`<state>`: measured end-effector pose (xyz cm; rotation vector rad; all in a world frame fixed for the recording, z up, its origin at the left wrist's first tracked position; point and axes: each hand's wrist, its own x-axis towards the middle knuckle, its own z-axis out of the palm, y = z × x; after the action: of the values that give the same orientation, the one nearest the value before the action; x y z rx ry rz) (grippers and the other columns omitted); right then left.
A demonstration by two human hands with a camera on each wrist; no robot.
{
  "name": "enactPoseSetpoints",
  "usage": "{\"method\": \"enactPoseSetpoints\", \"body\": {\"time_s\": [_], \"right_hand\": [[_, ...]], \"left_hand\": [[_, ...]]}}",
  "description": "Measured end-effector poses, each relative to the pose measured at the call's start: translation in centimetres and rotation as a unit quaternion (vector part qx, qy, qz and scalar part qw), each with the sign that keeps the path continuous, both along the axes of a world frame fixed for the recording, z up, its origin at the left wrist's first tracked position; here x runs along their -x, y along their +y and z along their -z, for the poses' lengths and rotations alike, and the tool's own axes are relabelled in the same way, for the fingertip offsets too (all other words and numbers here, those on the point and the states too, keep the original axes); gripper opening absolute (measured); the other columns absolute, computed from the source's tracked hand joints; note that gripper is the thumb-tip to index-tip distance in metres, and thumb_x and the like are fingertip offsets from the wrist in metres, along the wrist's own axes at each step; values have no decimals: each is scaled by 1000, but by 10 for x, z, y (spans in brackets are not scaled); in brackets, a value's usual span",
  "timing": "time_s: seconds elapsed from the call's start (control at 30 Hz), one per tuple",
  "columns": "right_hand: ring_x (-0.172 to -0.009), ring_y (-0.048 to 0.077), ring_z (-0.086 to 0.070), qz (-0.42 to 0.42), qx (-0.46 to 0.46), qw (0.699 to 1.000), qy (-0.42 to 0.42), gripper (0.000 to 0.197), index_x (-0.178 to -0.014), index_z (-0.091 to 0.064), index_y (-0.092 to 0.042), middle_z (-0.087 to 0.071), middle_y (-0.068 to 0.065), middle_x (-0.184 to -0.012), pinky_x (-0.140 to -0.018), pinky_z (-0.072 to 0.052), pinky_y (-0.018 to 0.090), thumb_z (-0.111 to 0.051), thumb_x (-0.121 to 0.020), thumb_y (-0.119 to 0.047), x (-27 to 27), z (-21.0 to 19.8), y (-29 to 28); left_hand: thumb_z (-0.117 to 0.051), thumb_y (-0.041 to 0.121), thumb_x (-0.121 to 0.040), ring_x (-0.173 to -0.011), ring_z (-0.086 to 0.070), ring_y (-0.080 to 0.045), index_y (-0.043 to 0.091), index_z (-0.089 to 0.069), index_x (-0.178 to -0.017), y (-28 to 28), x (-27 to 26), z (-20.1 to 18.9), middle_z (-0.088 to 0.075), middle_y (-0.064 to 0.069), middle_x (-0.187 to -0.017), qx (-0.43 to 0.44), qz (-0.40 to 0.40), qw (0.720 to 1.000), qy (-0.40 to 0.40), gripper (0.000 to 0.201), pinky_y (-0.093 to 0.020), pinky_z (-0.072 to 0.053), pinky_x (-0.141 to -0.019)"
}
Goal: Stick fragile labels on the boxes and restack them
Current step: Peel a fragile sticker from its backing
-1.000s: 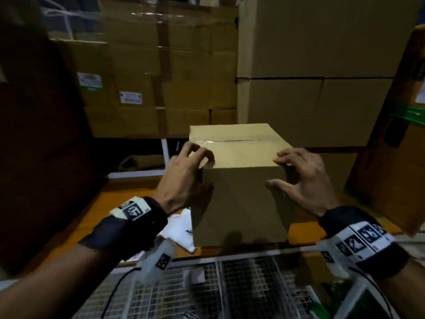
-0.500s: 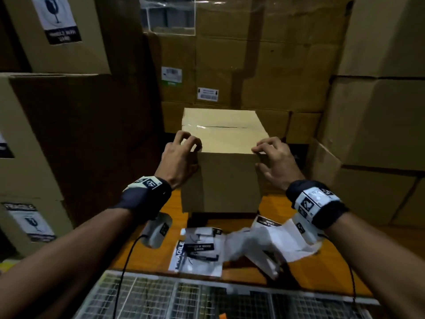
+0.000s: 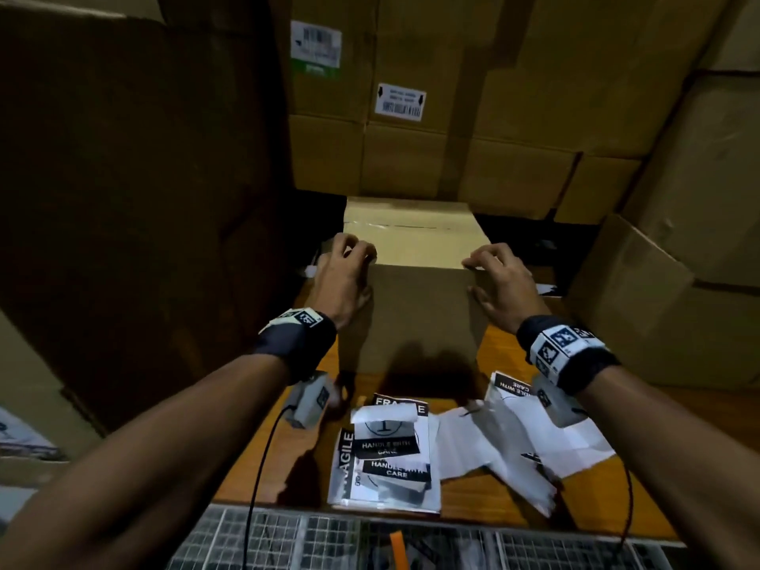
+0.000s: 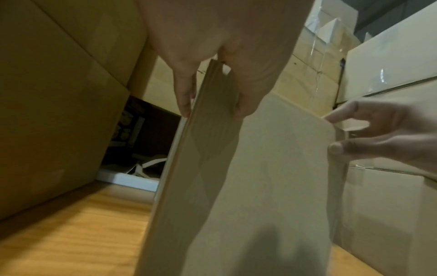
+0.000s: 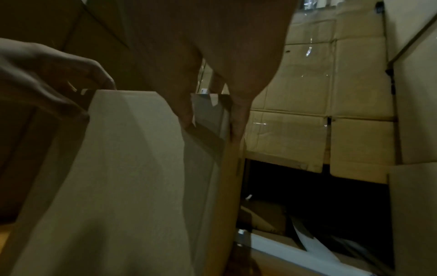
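Note:
A small plain cardboard box point(image 3: 419, 318) with a taped top stands on the orange wooden table point(image 3: 283, 454), behind a pile of black-and-white fragile labels point(image 3: 386, 458). My left hand point(image 3: 349, 257) grips its top left near corner, thumb on the side wall and fingers over the top edge point(image 4: 212, 106). My right hand point(image 3: 489, 269) grips the top right near corner the same way point(image 5: 210, 123). The box's near face point(image 4: 260, 186) carries no label. Whether its bottom touches the table is hidden in shadow.
Tall stacks of cardboard boxes point(image 3: 514, 117) close in behind, at the left point(image 3: 135, 199) and at the right point(image 3: 678, 302). Crumpled white backing sheets point(image 3: 514, 442) lie to the right of the labels. A wire mesh cart point(image 3: 329, 540) runs along the table's near edge.
The box has moved away from me and lower, to the back part of the table behind the labels. Both hands have kept their hold on its top corners.

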<state>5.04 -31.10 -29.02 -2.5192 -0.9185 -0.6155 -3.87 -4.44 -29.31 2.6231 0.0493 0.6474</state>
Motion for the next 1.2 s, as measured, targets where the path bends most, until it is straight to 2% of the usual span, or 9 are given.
{"method": "enactPoseSetpoints", "body": {"time_s": [0.13,0.23,0.3,0.33,0.43,0.6,0.73,1.03,1.2], "right_hand": [[-123,39,-43,50,36,991,-117,38,-121,-61,-13,-54,14,-125,-98,-45,50,-68,-84,-17,22,-8,9],[-97,34,-54,-15,33,980,-197,21,-105,-66,-7,-61,17,-105,-77,-49,43,-68,-85,-15,57,13,16],[-81,29,-56,-81,83,980,-158,14,-91,-68,-9,-63,12,-91,-66,-51,40,-73,-79,-10,72,44,17],[-80,27,-57,-101,117,982,-105,14,-90,-70,-11,-64,9,-90,-65,-52,41,-74,-77,-10,77,59,17],[-100,22,-53,-106,217,966,94,20,-107,-71,-22,-62,0,-108,-86,-48,38,-63,-91,-14,81,95,15],[-112,28,-48,-110,320,926,169,22,-114,-69,-20,-57,2,-124,-95,-44,42,-55,-97,-15,80,131,21],[-110,30,-47,-119,328,919,183,27,-116,-68,-19,-54,4,-127,-91,-45,41,-50,-100,-31,85,147,18],[-116,28,-42,-98,363,911,171,29,-122,-62,-28,-46,1,-131,-93,-42,48,-49,-97,-35,101,151,15],[-124,30,-37,-80,374,905,186,34,-129,-58,-24,-40,2,-138,-97,-37,50,-43,-101,-34,109,143,13]], "left_hand": [[-78,14,-80,-127,-41,-36,22,-46,-134,3,13,2,-32,-9,-144,-58,-19,998,-18,63,-51,-53,-93],[-67,31,-87,-123,-44,-37,15,-50,-127,-3,45,11,-43,-16,-136,-123,-36,987,-96,46,-48,-53,-86],[-51,48,-92,-111,-49,-34,15,-52,-116,-12,68,25,-52,-13,-122,-184,6,979,-92,41,-48,-52,-83],[-43,58,-93,-111,-49,-31,17,-53,-117,-18,78,35,-53,-10,-121,-211,37,976,-29,48,-47,-50,-86],[-40,72,-91,-128,-39,-23,24,-46,-136,-35,96,62,-45,-2,-139,-289,83,937,178,66,-45,-35,-108],[-59,49,-93,-133,-36,-25,21,-37,-145,-57,93,90,-43,-4,-147,-307,79,917,241,64,-48,-31,-112],[-58,27,-98,-120,-46,-24,21,-53,-130,-61,94,94,-59,-3,-132,-313,76,929,184,33,-43,-38,-101],[-66,34,-92,-117,-52,-22,25,-69,-110,-53,111,85,-69,5,-121,-269,102,950,122,21,-39,-38,-94],[-85,21,-73,-89,-63,-25,22,-72,-84,-46,123,72,-73,4,-86,-201,125,971,6,17,-37,-44,-74]]}}
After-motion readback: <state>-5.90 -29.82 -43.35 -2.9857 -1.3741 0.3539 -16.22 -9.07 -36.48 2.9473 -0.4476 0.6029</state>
